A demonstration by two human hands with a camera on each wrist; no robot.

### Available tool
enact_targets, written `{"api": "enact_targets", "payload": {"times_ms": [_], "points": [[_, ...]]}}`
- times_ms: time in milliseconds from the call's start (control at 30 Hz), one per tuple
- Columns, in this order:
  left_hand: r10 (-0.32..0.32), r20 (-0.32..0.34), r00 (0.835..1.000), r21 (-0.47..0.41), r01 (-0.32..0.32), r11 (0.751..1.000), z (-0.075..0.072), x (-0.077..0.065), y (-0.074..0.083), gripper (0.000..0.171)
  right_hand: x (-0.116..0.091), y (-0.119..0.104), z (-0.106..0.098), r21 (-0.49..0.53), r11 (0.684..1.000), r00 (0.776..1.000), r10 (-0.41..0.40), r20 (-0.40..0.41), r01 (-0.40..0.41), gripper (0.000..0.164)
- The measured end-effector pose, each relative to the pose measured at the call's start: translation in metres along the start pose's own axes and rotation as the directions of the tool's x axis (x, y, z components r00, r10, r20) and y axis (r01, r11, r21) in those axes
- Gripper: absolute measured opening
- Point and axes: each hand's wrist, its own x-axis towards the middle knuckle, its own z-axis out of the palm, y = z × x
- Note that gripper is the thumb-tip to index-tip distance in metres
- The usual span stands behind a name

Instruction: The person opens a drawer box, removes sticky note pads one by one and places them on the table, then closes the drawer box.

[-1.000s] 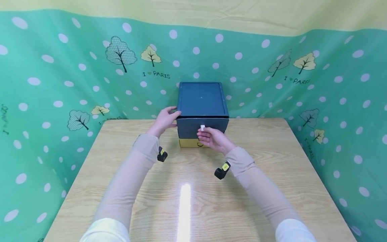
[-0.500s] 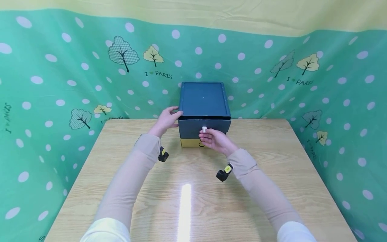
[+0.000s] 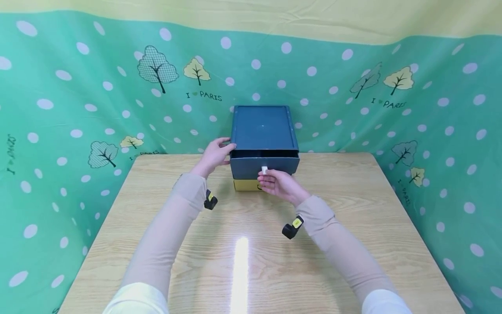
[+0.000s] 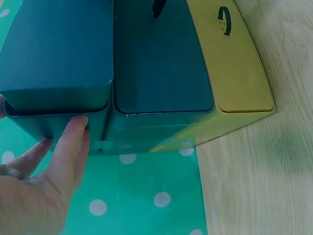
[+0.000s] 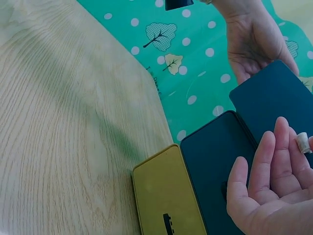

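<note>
The cabinet (image 3: 262, 126) stands at the far edge of the table (image 3: 188, 261), between my two hands. It has three stacked drawers. The top drawer (image 3: 244, 167) is partly out toward me; a dark gap shows between its front and the cabinet's top panel.

My left hand (image 3: 213, 155) is at the cabinet's left side, near its front corner. The fingers are extended, not curled round anything; the left wrist view shows a fingertip against the side wall. The thumb lies at the near left corner of the top panel.

My right hand (image 3: 283, 186) is in front of the cabinet, right of centre. Thumb and forefinger pinch the white tab (image 3: 264, 170) on the top drawer's front. The remaining fingers are spread loosely below the tab, in front of the drawers.

Below the top drawer, the blue middle drawer (image 4: 161, 68) sits flush in its frame. The yellow bottom drawer (image 3: 244, 185) is flush also; its black handle (image 4: 225, 20) is visible in the left wrist view. A green dotted cloth (image 3: 86, 122) hangs behind the cabinet and along both sides of the table.
</note>
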Motion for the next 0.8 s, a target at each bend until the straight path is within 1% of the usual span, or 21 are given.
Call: {"api": "enact_targets", "payload": {"times_ms": [133,300,533,633,800], "points": [[-0.001,-0.005,1.000,0.012,0.001,1.000,-0.001,-0.001,0.000,0.059,-0.001,0.000,0.000,-0.025,1.000,1.000,-0.003,0.009,0.004,0.023],[0.000,0.001,1.000,-0.007,0.000,1.000,0.000,-0.002,0.002,0.059,-0.004,0.001,-0.002,-0.042,0.999,1.000,-0.006,0.021,0.007,0.021],[0.004,-0.002,1.000,-0.014,-0.004,1.000,-0.001,-0.002,0.001,0.059,-0.009,0.005,-0.001,-0.102,0.995,0.999,-0.015,0.044,0.019,0.021],[0.003,-0.011,1.000,-0.020,-0.003,1.000,0.000,-0.002,0.001,0.059,-0.010,0.006,-0.001,-0.112,0.993,0.999,-0.021,0.041,0.025,0.022],[0.002,-0.017,1.000,-0.036,-0.002,0.999,0.001,-0.002,0.001,0.058,-0.013,0.008,0.001,-0.135,0.990,0.999,-0.034,0.010,0.035,0.023]]}}
